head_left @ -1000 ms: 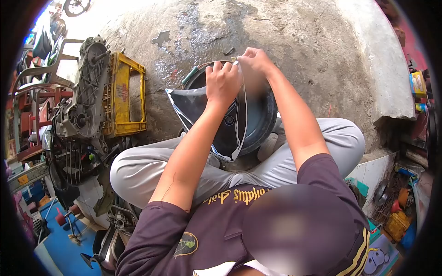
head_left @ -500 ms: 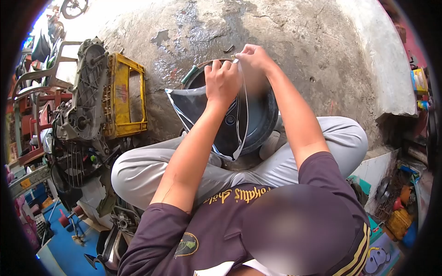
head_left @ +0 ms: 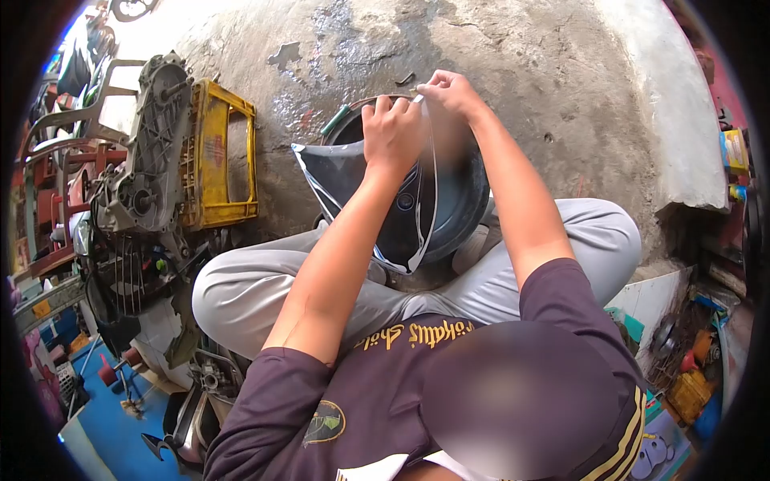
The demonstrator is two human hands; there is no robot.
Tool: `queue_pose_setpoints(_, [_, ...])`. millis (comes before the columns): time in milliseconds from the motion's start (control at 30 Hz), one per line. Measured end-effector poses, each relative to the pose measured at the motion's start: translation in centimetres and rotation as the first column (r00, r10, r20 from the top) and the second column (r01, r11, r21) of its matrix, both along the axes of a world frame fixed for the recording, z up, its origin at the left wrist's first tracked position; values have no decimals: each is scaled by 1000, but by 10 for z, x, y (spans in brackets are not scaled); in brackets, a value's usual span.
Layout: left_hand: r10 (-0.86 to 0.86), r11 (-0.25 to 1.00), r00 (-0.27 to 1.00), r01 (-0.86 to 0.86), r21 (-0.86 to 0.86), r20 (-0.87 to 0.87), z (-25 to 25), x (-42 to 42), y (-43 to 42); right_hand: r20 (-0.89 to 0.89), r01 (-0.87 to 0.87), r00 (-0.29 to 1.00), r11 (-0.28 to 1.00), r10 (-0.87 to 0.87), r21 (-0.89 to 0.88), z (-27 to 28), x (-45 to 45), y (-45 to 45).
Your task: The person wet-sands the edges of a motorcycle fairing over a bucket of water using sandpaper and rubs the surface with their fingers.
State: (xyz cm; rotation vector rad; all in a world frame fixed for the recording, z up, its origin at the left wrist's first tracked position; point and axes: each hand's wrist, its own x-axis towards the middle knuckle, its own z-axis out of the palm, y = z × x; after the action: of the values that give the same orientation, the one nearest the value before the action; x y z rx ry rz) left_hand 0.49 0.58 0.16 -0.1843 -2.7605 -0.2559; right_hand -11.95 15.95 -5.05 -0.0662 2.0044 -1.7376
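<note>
A glossy black motorcycle body panel (head_left: 393,220) with white and blue edging lies tilted across a dark round tub (head_left: 469,212) between my legs. My left hand (head_left: 391,132) has its fingers curled over the panel's upper end, gripping it. At the panel's pale tip, my right hand (head_left: 451,94) is closed in a pinch. Something small and light shows between those fingertips, too small to name. Part of the panel is hidden behind my left hand and forearm. A teal grip (head_left: 335,120) sits at the tub's upper left rim.
To the left stand a yellow plastic crate (head_left: 220,160) and a metal engine casing (head_left: 152,152). A small dark piece (head_left: 406,78) lies on the wet concrete floor (head_left: 513,48) beyond the tub. Assorted parts crowd both sides; a concrete ledge (head_left: 682,152) runs along the right.
The view has shifted slightly. Both hands keep nearly the same hold at the panel's upper end, and the panel stays over the tub.
</note>
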Motion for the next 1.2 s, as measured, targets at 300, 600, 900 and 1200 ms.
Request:
queue_pose_setpoints(300, [-7, 1000, 1000, 8, 4, -22, 2, 0, 1, -34, 38, 999, 993, -34, 110, 6, -2, -7])
queue_pose_setpoints(600, [-4, 1000, 999, 4, 2, -31, -2, -1, 0, -112, -16, 993, 982, 38, 190, 8, -4, -9])
queue_pose_setpoints(900, [-10, 1000, 999, 11, 13, -39, -1, -1, 0, -75, 18, 997, 995, -10, 101, 5, 9, 2])
queue_pose_setpoints(1200, [-18, 1000, 999, 18, -2, -32, 1, 0, -1, -108, 7, 994, 986, 11, 169, 6, 1, -6])
